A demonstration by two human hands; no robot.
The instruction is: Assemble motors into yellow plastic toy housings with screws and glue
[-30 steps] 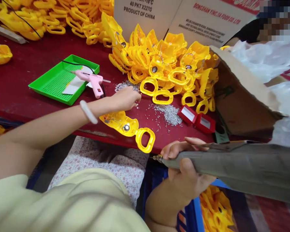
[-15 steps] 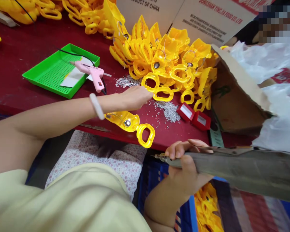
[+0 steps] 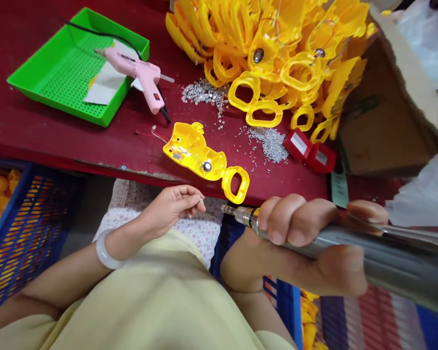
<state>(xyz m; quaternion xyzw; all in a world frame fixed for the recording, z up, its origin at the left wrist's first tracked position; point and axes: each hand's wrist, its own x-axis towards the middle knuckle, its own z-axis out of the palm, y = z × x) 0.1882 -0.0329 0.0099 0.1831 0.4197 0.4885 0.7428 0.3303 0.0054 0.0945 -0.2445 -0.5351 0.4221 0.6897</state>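
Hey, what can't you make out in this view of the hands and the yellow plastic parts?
Head view:
- Small silver bit at the left hand: too small to identify.
- Handheld tool: far end cut off by the right edge; partly hidden by the right hand.
- Pile of yellow plastic parts: cut off by the top edge.

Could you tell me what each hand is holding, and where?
The right hand grips a rotary tool by its grey barrel, behind its tip; the left fingers seem to pinch a tiny silver piece.
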